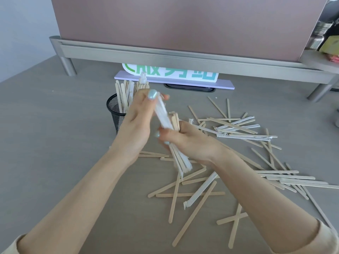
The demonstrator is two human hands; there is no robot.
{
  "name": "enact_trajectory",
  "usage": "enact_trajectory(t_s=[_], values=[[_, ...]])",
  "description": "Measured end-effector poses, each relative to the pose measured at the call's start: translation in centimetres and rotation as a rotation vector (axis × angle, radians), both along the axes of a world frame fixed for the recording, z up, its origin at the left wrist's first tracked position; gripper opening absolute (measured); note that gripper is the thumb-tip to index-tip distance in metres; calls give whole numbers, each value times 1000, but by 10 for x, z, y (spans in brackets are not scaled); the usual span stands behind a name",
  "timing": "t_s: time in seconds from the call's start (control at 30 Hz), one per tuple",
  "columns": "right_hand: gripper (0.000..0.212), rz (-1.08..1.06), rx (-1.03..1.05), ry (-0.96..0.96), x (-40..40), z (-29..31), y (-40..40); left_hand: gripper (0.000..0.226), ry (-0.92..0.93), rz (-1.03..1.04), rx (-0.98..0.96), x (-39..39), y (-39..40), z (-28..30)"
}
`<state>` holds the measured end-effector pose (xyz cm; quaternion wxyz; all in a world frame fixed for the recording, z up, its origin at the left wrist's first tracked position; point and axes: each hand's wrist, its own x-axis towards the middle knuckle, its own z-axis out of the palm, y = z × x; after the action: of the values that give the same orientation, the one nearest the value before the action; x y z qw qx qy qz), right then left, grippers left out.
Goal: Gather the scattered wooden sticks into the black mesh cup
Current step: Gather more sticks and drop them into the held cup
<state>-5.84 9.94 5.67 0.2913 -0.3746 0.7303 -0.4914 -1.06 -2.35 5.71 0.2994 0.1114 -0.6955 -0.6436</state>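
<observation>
A black mesh cup [114, 110] stands on the grey table, left of centre, with several wooden sticks [123, 94] standing upright in it. My left hand [139, 121] and my right hand [185, 138] both grip one bundle of sticks [166, 120], some bare wood, some in white paper wrappers. The bundle is tilted, its top by the left fingertips, its lower end [181, 164] sticking out below the right hand. My left hand partly hides the cup. Many loose sticks [238, 129] lie scattered over the table to the right and in front [185, 194].
A grey metal shelf rail [165, 55] with legs spans the back, carrying a pink-brown panel. A white sign with green characters [172, 74] stands behind the cup. Bottles [319, 33] sit at the far right.
</observation>
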Motion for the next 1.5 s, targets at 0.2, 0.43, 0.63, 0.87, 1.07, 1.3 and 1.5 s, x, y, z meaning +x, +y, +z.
enact_trajectory(t_s=[0.2,0.43,0.63,0.87,1.07,1.3,1.5], values=[[39,-212,-454,-453,-16,20,-25,43,172,327,-291,30,-46,-12],[32,-316,-748,-365,-26,64,-97,117,-231,62,-209,17,-81,-60],[27,-302,-424,3,-28,33,-131,119,-280,17,-111,13,-81,-71],[10,-339,-470,128,-36,29,-122,103,-267,71,-173,12,-77,-69],[24,-229,-266,764,-32,13,-114,101,-270,71,-194,13,-77,-70],[46,-46,92,712,-46,30,-85,95,-271,66,-219,16,-72,-70],[39,-234,33,574,-78,3,-13,99,-206,355,-428,29,-51,-60]])
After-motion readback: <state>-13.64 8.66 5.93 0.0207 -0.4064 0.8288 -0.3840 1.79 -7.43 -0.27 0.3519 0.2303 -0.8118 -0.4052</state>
